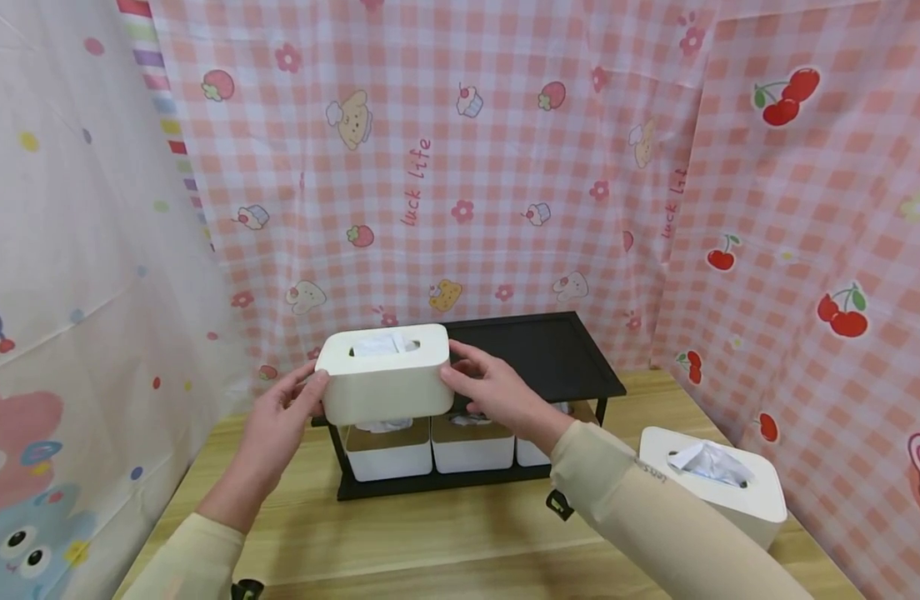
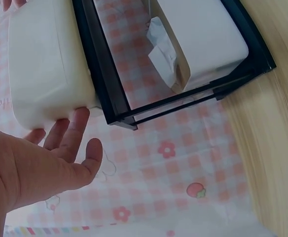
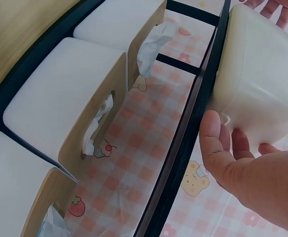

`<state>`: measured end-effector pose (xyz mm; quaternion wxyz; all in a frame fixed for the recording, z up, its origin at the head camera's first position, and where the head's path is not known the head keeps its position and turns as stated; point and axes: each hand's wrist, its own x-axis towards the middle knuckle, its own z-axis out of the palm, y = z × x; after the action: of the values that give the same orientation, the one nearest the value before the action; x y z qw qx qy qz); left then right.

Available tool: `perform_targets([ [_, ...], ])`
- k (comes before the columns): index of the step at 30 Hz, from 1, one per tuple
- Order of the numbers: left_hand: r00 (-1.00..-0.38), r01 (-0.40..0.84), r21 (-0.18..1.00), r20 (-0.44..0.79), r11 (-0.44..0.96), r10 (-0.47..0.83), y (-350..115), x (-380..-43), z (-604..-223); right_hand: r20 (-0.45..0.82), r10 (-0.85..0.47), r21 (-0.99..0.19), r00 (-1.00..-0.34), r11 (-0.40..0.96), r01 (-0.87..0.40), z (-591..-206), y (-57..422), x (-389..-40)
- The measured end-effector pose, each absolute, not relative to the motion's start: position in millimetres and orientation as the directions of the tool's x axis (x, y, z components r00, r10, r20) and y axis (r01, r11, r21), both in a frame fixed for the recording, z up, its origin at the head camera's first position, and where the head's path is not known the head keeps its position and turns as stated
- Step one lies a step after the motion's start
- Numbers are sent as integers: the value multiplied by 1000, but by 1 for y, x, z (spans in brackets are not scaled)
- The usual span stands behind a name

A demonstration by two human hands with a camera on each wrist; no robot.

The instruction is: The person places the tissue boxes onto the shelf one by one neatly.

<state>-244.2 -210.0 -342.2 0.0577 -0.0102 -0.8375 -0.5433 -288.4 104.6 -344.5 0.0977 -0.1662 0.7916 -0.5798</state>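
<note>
A cream-white tissue box (image 1: 388, 396), with a tissue showing in its oval top slot, is held level at the left end of the black two-tier rack (image 1: 535, 358), overlapping its top shelf in the head view. My left hand (image 1: 280, 417) grips the box's left end, thumb on the front corner; in the left wrist view, fingertips (image 2: 75, 121) touch its end. At the opposite end, my right hand (image 1: 497, 387) holds it between thumb and fingers. Under the top shelf stand three white tissue boxes with wooden tops, the middle one (image 3: 65, 98) between the other two.
A second cream-white tissue box (image 1: 763, 496) stands on the wooden table (image 1: 400, 550) to the right, beside my right forearm. Pink checked cloth (image 1: 460, 167) hangs behind and to the right; a white patterned cloth (image 1: 92, 250) hangs at the left.
</note>
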Motion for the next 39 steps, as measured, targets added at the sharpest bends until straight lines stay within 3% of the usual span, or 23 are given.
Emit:
perform_targets([
  [19,-989,143,882,146,449,30,-216,-255,-340,42,-371,-951,-928,270,-150,-342,102,-291],
  [39,-984,178,898,160,402,79,-212,-268,-345,33,-370,-960,-928,248,-133,-343,96,-298],
])
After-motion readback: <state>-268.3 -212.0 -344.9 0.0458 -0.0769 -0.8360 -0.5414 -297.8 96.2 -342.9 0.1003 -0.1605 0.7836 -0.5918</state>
